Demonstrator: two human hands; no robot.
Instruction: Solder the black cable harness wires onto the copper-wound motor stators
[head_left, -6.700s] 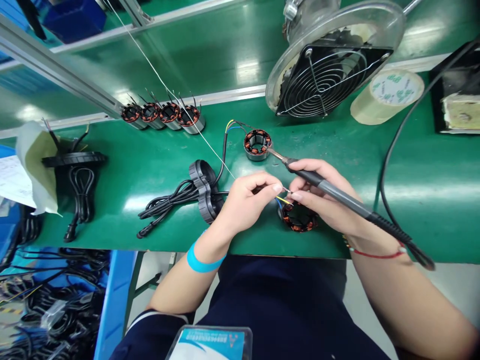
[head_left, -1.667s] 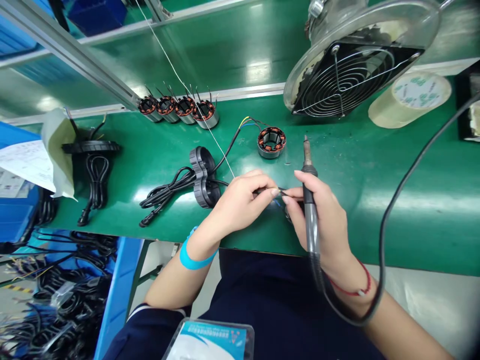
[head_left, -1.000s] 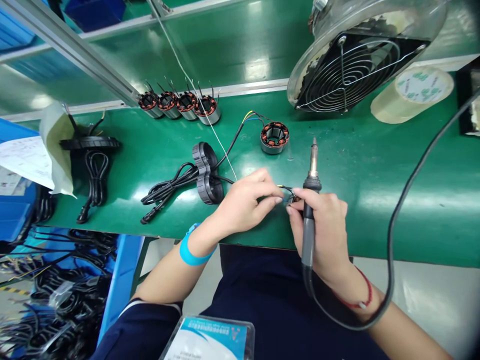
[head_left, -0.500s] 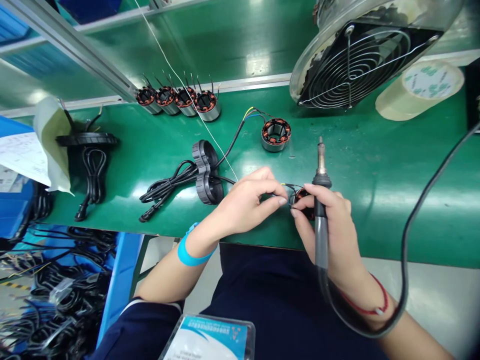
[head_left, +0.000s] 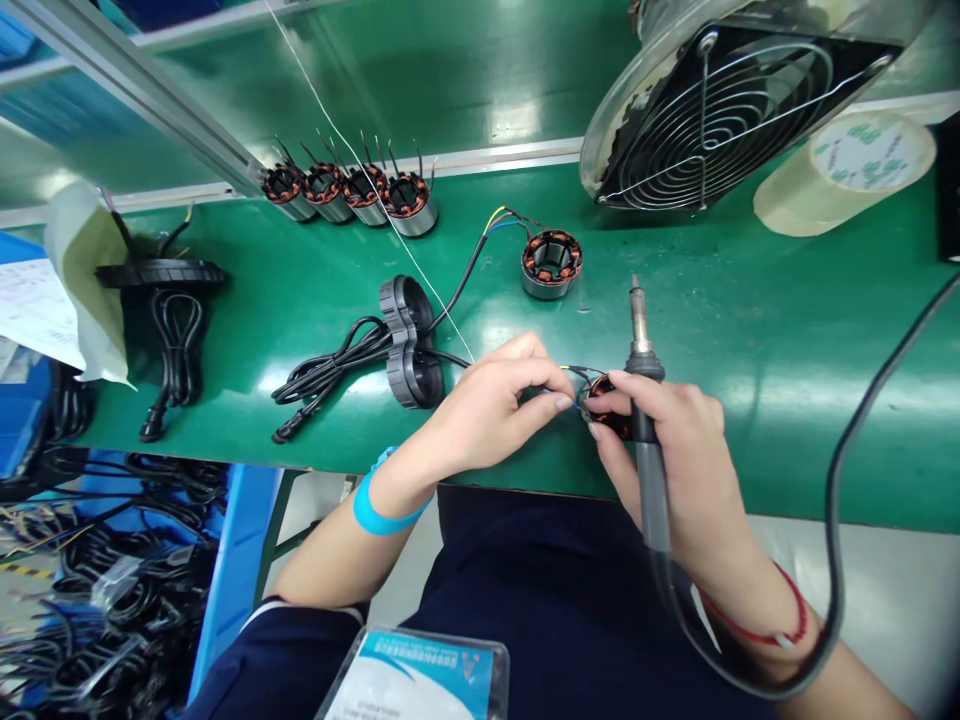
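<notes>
My left hand (head_left: 510,400) is closed, pinching a thin blue wire (head_left: 571,402) between thumb and forefinger. A strand of solder wire (head_left: 420,268) runs down from the top to this hand. My right hand (head_left: 675,440) is closed around a soldering iron (head_left: 649,460), its tip pointing up and away from me. The fingertips of that hand reach a copper-wound stator (head_left: 615,420), which they partly hide. Another stator (head_left: 552,264), wired to a black cable, sits farther back. Black ribbed caps (head_left: 414,378) lie left of my left hand, with a bundled cable (head_left: 330,370) beside them.
Several stators (head_left: 409,203) stand in a row at the back. A fan (head_left: 712,130) and a tape roll (head_left: 840,180) are at the back right. A black cap with cable (head_left: 161,275) stands left, above a blue bin (head_left: 240,560) of cables. The iron's cord (head_left: 836,500) loops right.
My right hand has shifted slightly right, its fingers showing more of the stator. The soldering iron's tip has tilted a little left. My left hand keeps its pinch.
</notes>
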